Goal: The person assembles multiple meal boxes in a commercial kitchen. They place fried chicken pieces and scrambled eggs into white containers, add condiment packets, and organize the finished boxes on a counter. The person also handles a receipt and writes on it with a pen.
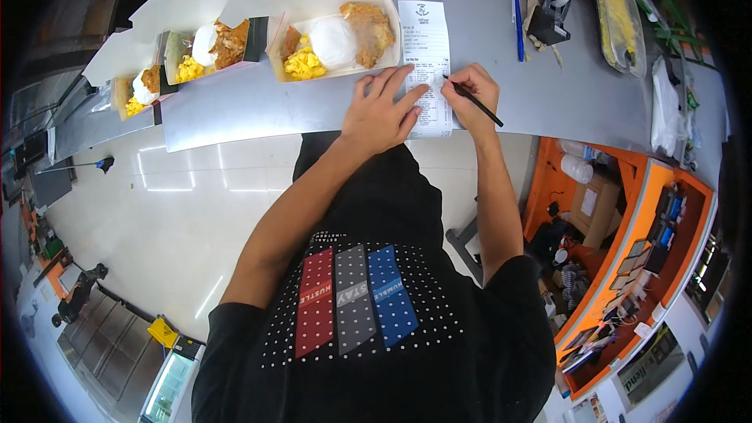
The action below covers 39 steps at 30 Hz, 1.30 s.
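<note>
My left hand (381,113) presses flat, fingers spread, on a long white printed receipt (427,63) lying on the steel worktop (258,102). My right hand (470,94) pinches a black pen (474,100) over it. Just left stands an open white meal box (335,45).

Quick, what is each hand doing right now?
Left hand: open, fingers spread flat, pressing down the paper receipt.
Right hand: closed around a black pen, tip on the receipt.

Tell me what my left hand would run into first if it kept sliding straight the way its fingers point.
The left hand lies flat on the paper slip, fingers aimed up and right. Going on, it would likely cross the slip toward the right hand and its black pen, though depth is hard to judge.
</note>
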### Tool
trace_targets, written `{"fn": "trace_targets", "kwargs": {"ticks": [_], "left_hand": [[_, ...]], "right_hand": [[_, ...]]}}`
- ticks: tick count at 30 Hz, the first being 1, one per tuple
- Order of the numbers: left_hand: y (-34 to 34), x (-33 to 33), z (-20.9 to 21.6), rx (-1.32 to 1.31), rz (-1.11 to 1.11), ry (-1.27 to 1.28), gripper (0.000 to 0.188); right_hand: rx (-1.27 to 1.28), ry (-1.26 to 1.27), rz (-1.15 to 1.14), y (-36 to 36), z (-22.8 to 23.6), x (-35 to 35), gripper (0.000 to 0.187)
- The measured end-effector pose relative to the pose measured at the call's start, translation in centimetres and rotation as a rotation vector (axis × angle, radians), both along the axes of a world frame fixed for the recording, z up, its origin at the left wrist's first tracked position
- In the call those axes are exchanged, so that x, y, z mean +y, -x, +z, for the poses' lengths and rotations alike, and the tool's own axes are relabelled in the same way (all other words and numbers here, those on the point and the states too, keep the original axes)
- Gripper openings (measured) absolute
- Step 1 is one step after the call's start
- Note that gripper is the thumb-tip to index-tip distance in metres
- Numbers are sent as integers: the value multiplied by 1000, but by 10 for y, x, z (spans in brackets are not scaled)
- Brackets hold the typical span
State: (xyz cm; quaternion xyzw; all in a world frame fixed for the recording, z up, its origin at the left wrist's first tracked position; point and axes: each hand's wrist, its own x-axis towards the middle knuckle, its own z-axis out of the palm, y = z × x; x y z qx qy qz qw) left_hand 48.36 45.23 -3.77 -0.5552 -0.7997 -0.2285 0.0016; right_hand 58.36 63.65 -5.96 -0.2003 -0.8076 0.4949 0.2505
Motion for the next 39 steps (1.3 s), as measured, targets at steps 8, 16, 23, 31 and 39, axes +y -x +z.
{"fn": "trace_targets", "kwargs": {"ticks": [8,16,23,31,39], "left_hand": [[0,0,-1,11,-9,2,38],[0,1,0,23,-1,30,39],[0,0,1,22,-6,7,39],[1,0,-1,7,-21,30,39],[0,0,2,14,16,28,43]], "right_hand": [[1,23,102,-1,1,1,11],[-59,35,87,1,8,1,11],[-4,40,43,-3,-2,2,11],[-66,68,122,-1,8,3,11],[89,62,-98,-5,-8,0,14]]}}
